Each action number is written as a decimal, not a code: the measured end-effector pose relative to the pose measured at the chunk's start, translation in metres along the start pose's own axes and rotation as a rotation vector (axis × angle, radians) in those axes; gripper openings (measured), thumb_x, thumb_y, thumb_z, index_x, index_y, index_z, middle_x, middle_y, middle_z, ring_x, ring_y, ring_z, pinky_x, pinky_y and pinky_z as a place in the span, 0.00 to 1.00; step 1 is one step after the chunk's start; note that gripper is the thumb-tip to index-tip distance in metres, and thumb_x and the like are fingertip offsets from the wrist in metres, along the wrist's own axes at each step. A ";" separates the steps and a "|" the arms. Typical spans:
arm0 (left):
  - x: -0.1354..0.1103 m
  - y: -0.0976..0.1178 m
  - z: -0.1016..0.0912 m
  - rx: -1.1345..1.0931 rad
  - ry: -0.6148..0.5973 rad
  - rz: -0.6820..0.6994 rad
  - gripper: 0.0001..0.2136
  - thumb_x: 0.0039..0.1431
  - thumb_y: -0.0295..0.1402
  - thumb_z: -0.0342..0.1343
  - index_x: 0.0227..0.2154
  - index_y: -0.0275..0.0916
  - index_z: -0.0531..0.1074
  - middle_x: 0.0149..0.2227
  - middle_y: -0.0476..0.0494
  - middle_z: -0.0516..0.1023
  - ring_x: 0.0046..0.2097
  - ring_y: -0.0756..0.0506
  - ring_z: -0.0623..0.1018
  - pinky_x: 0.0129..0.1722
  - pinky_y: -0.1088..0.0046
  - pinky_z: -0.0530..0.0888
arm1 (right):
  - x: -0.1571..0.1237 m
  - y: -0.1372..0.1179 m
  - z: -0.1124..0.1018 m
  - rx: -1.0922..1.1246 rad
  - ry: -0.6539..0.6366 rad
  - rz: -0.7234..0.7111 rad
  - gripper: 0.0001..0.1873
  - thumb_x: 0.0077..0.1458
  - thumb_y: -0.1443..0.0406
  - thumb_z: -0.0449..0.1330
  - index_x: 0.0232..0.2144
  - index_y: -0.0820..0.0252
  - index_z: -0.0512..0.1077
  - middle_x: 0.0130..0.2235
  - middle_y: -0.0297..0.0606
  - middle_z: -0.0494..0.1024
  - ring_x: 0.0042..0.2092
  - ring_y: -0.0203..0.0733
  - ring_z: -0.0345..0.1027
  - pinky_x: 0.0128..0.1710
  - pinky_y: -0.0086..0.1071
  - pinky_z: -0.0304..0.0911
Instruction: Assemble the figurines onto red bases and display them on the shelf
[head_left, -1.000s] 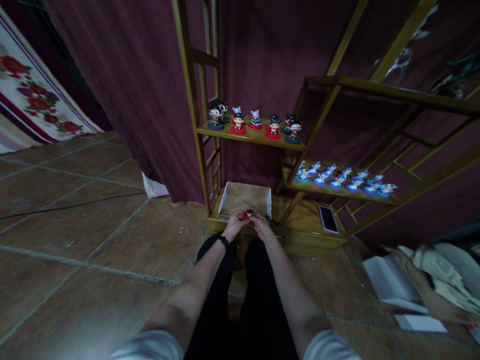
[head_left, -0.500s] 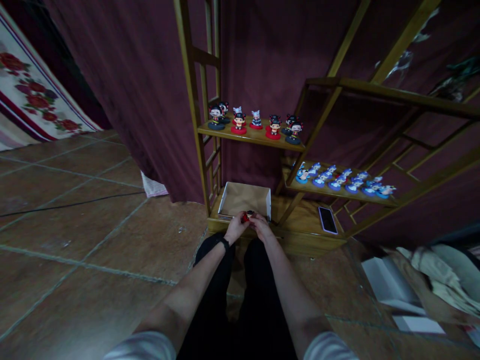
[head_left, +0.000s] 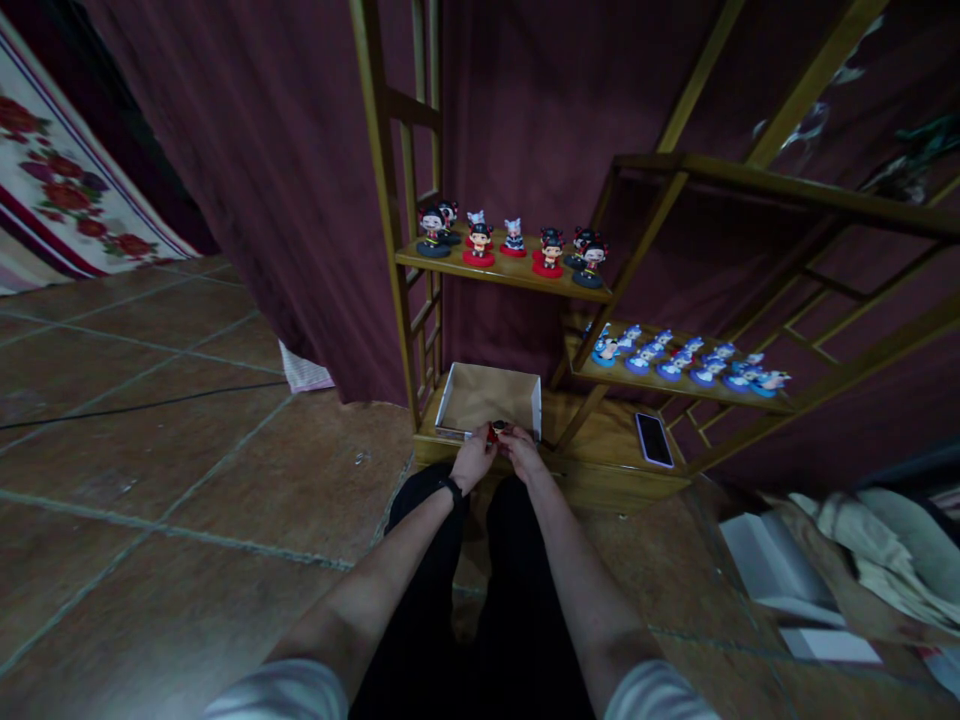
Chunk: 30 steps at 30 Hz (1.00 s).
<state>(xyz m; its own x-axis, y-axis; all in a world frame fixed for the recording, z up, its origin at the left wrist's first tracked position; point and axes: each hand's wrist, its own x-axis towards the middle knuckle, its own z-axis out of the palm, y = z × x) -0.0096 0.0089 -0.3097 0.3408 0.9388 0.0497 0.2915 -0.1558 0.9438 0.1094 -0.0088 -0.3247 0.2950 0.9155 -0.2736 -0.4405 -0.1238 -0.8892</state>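
My left hand (head_left: 472, 458) and my right hand (head_left: 521, 452) meet over my dark-trousered knees, fingers pinched together on a small red and black figurine (head_left: 496, 430). Just beyond them an open cardboard box (head_left: 489, 395) with white walls sits on the bottom board of a wooden shelf rack (head_left: 525, 280). A black band is on my left wrist.
Several dark-haired figurines on red and dark bases (head_left: 512, 243) stand on the upper shelf; several blue figurines (head_left: 681, 358) fill the lower right shelf. A phone (head_left: 653, 438) lies on the bottom board. White boxes (head_left: 776, 568) and cloth lie on the tiled floor at right. A maroon curtain hangs behind.
The hands stay together on the figurine with only small finger shifts; the view drifts slightly.
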 end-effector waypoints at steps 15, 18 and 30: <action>-0.008 -0.001 0.002 0.278 0.000 0.050 0.22 0.54 0.30 0.51 0.53 0.38 0.62 0.50 0.32 0.67 0.49 0.39 0.70 0.47 0.69 0.64 | -0.002 -0.002 -0.001 -0.005 -0.022 0.004 0.14 0.34 0.66 0.65 0.29 0.56 0.70 0.32 0.32 0.77 0.36 0.39 0.70 0.35 0.32 0.64; -0.008 -0.001 0.002 0.332 0.009 0.098 0.20 0.54 0.30 0.51 0.52 0.38 0.63 0.48 0.32 0.68 0.48 0.38 0.71 0.47 0.68 0.64 | -0.001 -0.001 -0.001 -0.002 -0.028 0.010 0.14 0.34 0.66 0.65 0.29 0.56 0.70 0.31 0.31 0.77 0.35 0.38 0.70 0.35 0.31 0.64; 0.006 -0.009 -0.003 0.082 0.000 0.123 0.15 0.50 0.28 0.55 0.43 0.40 0.69 0.41 0.38 0.74 0.45 0.40 0.73 0.47 0.67 0.65 | 0.005 0.005 -0.005 0.042 -0.058 0.048 0.14 0.34 0.67 0.65 0.29 0.57 0.69 0.32 0.31 0.77 0.36 0.37 0.70 0.37 0.31 0.64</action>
<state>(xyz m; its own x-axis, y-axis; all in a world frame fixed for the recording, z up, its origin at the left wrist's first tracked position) -0.0132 0.0164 -0.3164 0.3781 0.9112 0.1634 0.3195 -0.2941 0.9008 0.1132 -0.0065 -0.3327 0.2240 0.9297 -0.2925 -0.4881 -0.1528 -0.8593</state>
